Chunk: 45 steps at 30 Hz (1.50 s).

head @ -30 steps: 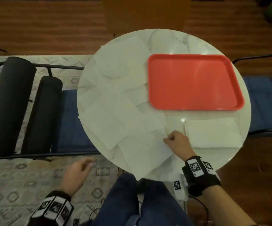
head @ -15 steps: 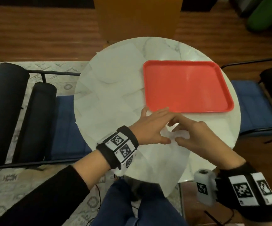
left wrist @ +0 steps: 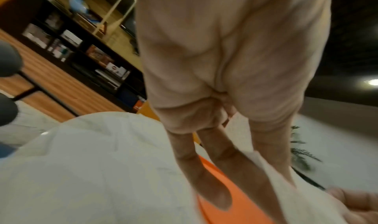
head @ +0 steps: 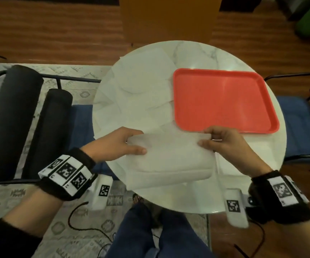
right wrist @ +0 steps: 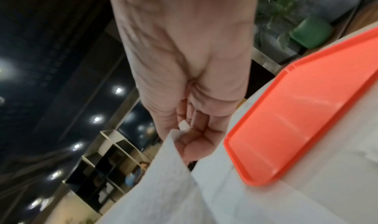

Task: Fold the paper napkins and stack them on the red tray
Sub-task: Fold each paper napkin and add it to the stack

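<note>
Wooden flooring and a patterned rug surround the round marble table (head: 215, 192) I see from the head view. On its right half sits the red tray (head: 223, 101), with nothing on it. Loose napkins (head: 141, 90) overlap across the left half of the table. At the near edge I see one napkin (head: 171, 161) held between both hands, its near end hanging over the table edge. My left hand (head: 118, 144) pinches the napkin's far left corner, thumb on top and fingers underneath. My right hand (head: 223, 142) pinches the far right corner, just beside the tray's near rim. The hands are well apart, one at each corner. Black chairs with blue cushions stand to either side, and blue-jeaned legs show below the table.

From the left wrist view I see the left hand (left wrist: 225, 82) from behind, its fingers (left wrist: 194, 171) stretched out long under the white napkin (left wrist: 286, 187), with the tray (left wrist: 235, 211) showing orange-red beneath them. The loose napkins (left wrist: 92, 171) fill the lower left. Dark shelves stand in the background.

From the right wrist view I see the right hand (right wrist: 184, 65) with its fingers curled, gripping the napkin (right wrist: 167, 179) at its corner. The tray (right wrist: 296, 122) lies just to the right.
</note>
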Motion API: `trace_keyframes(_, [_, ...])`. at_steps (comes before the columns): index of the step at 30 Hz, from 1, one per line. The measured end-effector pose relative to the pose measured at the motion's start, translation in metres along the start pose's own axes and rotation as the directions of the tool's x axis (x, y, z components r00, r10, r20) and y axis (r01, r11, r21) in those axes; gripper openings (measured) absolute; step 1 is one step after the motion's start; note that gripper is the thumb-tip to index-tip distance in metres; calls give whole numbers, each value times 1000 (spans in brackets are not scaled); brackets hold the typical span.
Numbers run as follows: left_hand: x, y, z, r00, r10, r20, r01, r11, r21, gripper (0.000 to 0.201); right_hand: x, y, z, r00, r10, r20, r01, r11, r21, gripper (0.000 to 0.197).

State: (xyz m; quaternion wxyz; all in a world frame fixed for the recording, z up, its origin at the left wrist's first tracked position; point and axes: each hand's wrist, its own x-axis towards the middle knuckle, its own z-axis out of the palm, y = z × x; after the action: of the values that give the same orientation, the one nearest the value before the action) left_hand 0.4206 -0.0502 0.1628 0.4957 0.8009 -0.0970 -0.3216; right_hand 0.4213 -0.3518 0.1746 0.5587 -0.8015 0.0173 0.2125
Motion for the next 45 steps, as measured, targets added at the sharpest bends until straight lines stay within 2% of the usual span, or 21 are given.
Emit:
trace_keyframes(3, [20,-38,-2,990,-123,-71,124,992,19,21,46,24,19,998,54,39,-48,988,-144,3])
trace_keyframes(5, [37,-60,1,972,-180,-149,203,967,152,35,75,39,33,998,52,38,-40,964,-265,4])
trace_keyframes(7, [49,-74,5,945,-211,-251,274,929,248,36,97,49,44,999,30,16,-21,924,-381,3])
trace_keyframes(9, [57,-82,6,909,-237,-342,334,906,260,33,108,53,53,1000,17,-7,-18,900,-435,6])
trace_keyframes(11, [58,-90,5,879,-224,-421,341,913,226,31,110,57,56,1000,-2,-31,-12,897,-441,7])
trace_keyframes(14, [53,-101,8,867,-80,-491,218,948,230,23,100,63,56,995,-66,-80,29,917,-398,4])
trace_keyframes(18, [33,-119,25,871,168,-462,55,900,432,15,62,72,55,976,-179,-126,114,905,-409,7])
trace_keyframes(22, [14,-142,42,872,217,-438,32,869,494,19,27,93,71,973,-231,-4,187,799,-572,11])
trace_keyframes(24, [7,-147,50,881,205,-427,76,829,554,27,18,104,79,978,-205,43,187,762,-620,12])
trace_keyframes(27, [1,-152,55,897,202,-393,93,783,615,40,10,113,85,991,-96,95,135,728,-672,13])
trace_keyframes(30, [-6,-154,56,895,212,-392,107,750,652,57,9,113,85,984,19,176,119,662,-740,30])
trace_keyframes(31, [-9,-153,55,886,224,-406,111,747,655,62,9,112,83,988,13,156,108,664,-740,39])
trace_keyframes(33, [-13,-148,54,861,252,-442,108,759,642,69,11,110,78,995,-97,39,96,694,-713,52])
trace_keyframes(35, [-7,-142,58,836,287,-467,99,759,643,69,19,104,82,980,-191,-55,101,716,-691,53])
trace_keyframes(36, [-2,-139,63,844,297,-447,96,736,670,67,23,98,89,979,-196,-51,106,710,-697,51])
trace_keyframes(39, [20,-132,89,911,232,-341,119,644,756,54,35,82,131,986,-89,142,165,658,-734,51])
trace_keyframes(41, [33,-132,102,940,140,-312,164,617,770,57,41,83,159,961,-17,275,225,624,-749,54])
trace_keyframes(45, [40,-147,110,950,48,-307,222,586,779,62,45,106,169,952,76,296,196,592,-781,57])
